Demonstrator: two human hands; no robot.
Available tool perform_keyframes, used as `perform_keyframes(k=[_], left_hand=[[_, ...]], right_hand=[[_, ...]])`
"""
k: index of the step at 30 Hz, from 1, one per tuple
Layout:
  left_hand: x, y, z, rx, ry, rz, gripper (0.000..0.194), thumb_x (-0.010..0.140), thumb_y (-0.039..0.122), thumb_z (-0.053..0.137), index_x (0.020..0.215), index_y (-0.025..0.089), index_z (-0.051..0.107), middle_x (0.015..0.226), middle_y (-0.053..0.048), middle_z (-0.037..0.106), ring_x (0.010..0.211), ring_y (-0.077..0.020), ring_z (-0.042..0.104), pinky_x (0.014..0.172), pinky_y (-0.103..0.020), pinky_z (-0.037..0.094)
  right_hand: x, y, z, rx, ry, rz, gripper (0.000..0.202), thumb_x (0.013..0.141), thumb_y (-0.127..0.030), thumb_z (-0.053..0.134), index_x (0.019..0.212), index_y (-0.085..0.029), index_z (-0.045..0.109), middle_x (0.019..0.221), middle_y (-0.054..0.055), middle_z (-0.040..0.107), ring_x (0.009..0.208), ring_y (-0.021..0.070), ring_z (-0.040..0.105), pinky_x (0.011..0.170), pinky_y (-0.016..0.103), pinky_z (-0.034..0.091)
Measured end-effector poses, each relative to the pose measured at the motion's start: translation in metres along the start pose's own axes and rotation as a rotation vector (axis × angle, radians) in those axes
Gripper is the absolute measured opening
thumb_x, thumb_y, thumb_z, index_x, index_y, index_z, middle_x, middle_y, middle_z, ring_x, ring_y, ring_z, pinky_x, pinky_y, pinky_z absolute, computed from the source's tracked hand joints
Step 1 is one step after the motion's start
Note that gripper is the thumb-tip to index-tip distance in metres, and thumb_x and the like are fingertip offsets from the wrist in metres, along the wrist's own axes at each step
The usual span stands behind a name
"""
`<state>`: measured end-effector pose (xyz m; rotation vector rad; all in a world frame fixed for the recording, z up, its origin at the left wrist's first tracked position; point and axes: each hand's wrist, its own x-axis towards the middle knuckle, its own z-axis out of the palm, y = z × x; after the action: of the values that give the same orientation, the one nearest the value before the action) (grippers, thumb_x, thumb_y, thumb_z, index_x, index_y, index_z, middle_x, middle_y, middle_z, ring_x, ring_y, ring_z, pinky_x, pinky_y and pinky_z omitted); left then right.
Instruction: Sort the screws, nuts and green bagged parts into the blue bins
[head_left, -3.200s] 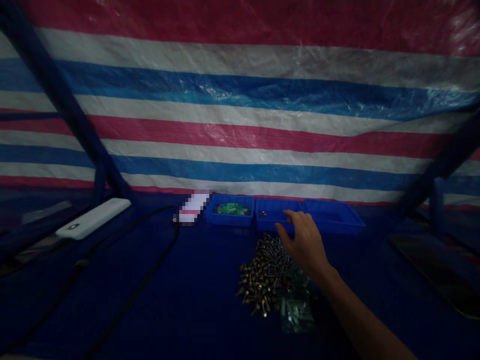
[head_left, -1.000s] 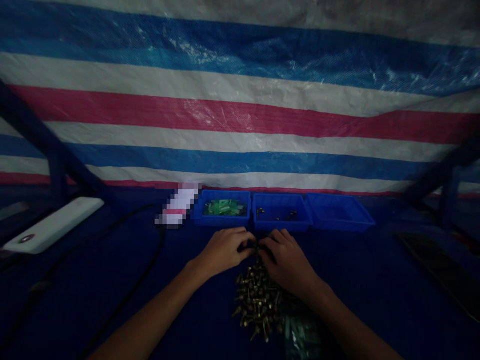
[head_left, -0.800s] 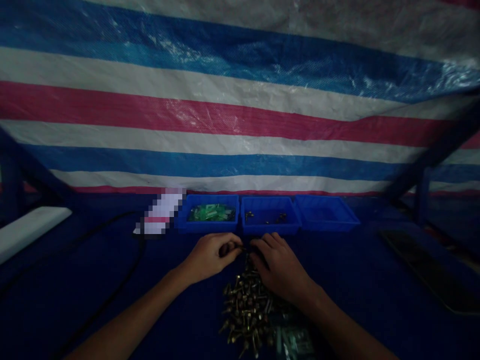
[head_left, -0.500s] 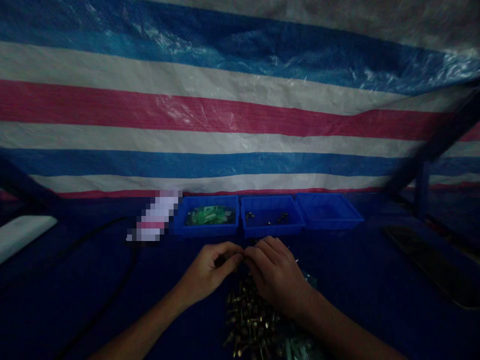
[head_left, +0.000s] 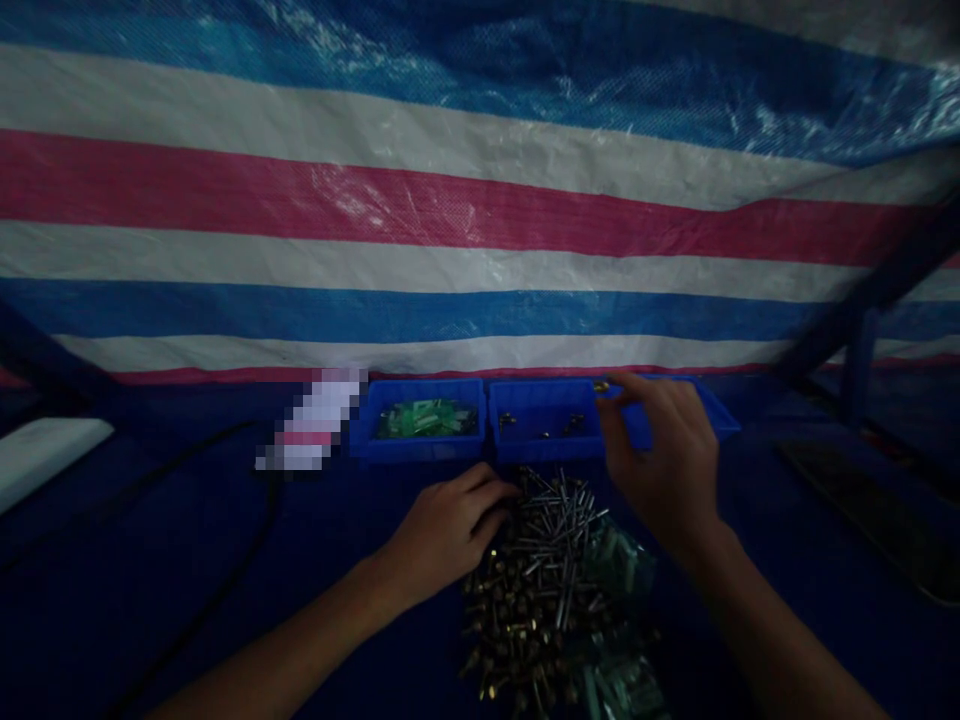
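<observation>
My right hand [head_left: 667, 465] is raised over the front of the right-hand blue bin [head_left: 709, 400], pinching a small brass-coloured metal part [head_left: 601, 387] between thumb and forefinger. Low over the table, my left hand [head_left: 454, 525] has its fingers curled together at the left edge of a pile of thin silver pins [head_left: 559, 515]. Whatever those fingertips hold, if anything, is hidden. Just nearer to me lies a heap of small brass-coloured parts [head_left: 517, 625]. The middle blue bin [head_left: 551, 448] has a few small metal pieces inside.
The left blue bin [head_left: 424, 450] contains green and clear small packets [head_left: 427, 418]. More clear plastic packets [head_left: 619, 560] lie right of the pins. A pixelated pale object [head_left: 315, 420], a black cable [head_left: 262, 530] and a dark flat object [head_left: 862, 515] are on the blue table.
My hands, together above the pile before, have parted. The right one moved up and right to the bins with the brass-coloured part; the left stayed low, uncovering the silver pins.
</observation>
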<state>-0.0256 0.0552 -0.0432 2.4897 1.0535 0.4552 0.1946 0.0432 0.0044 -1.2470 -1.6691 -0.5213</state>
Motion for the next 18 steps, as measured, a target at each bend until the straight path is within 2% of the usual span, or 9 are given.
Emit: perform_keyframes(k=[2, 4, 11, 13, 15, 18], left_hand=[[0.002, -0.001, 0.001, 0.000, 0.009, -0.006, 0.019, 0.086, 0.019, 0.047, 0.100, 0.020, 0.059, 0.099, -0.004, 0.060, 0.085, -0.0178, 0.060, 0.073, -0.033, 0.047], [0.002, -0.001, 0.000, -0.045, 0.033, -0.018, 0.015, 0.086, 0.020, 0.047, 0.094, 0.019, 0.060, 0.094, -0.003, 0.061, 0.084, -0.0169, 0.059, 0.074, -0.032, 0.047], [-0.001, -0.002, -0.008, -0.377, 0.076, -0.056, 0.013, 0.085, 0.022, 0.050, 0.083, 0.015, 0.060, 0.078, -0.001, 0.062, 0.072, -0.0129, 0.057, 0.065, -0.025, 0.044], [-0.003, -0.003, -0.009, -0.443, 0.064, -0.054, 0.014, 0.085, 0.024, 0.050, 0.081, 0.014, 0.060, 0.074, -0.001, 0.062, 0.069, -0.0125, 0.057, 0.063, -0.024, 0.043], [-0.004, -0.003, -0.010, -0.472, 0.049, -0.058, 0.017, 0.085, 0.026, 0.050, 0.080, 0.014, 0.061, 0.072, -0.001, 0.062, 0.067, -0.0126, 0.056, 0.060, -0.023, 0.041], [-0.004, -0.004, -0.010, -0.463, 0.024, -0.070, 0.020, 0.085, 0.028, 0.049, 0.078, 0.014, 0.062, 0.071, -0.001, 0.062, 0.065, -0.0122, 0.055, 0.059, -0.023, 0.040]], right_hand=[[-0.004, 0.003, 0.008, -0.065, -0.121, 0.067, 0.027, 0.083, -0.025, 0.052, 0.109, -0.015, 0.055, 0.085, 0.008, 0.060, 0.082, 0.0214, 0.051, 0.072, 0.037, 0.042], [-0.014, -0.003, 0.013, -0.030, -0.231, 0.081, 0.030, 0.084, -0.027, 0.051, 0.110, -0.014, 0.055, 0.088, 0.010, 0.060, 0.086, 0.0223, 0.051, 0.075, 0.038, 0.042], [-0.043, -0.048, 0.017, 0.346, -0.649, -0.076, 0.018, 0.083, -0.022, 0.052, 0.100, -0.018, 0.058, 0.085, 0.005, 0.060, 0.084, 0.0196, 0.049, 0.072, 0.035, 0.042], [-0.046, -0.051, 0.019, 0.377, -0.660, -0.093, 0.020, 0.083, -0.021, 0.053, 0.103, -0.018, 0.056, 0.085, 0.005, 0.060, 0.082, 0.0193, 0.049, 0.071, 0.035, 0.041], [-0.049, -0.051, 0.020, 0.379, -0.616, -0.101, 0.019, 0.084, -0.018, 0.052, 0.102, -0.018, 0.055, 0.084, 0.005, 0.059, 0.080, 0.0186, 0.048, 0.070, 0.034, 0.041], [-0.050, -0.050, 0.019, 0.360, -0.559, -0.112, 0.008, 0.085, -0.016, 0.050, 0.089, -0.017, 0.057, 0.078, 0.004, 0.058, 0.075, 0.0172, 0.047, 0.067, 0.032, 0.039]])
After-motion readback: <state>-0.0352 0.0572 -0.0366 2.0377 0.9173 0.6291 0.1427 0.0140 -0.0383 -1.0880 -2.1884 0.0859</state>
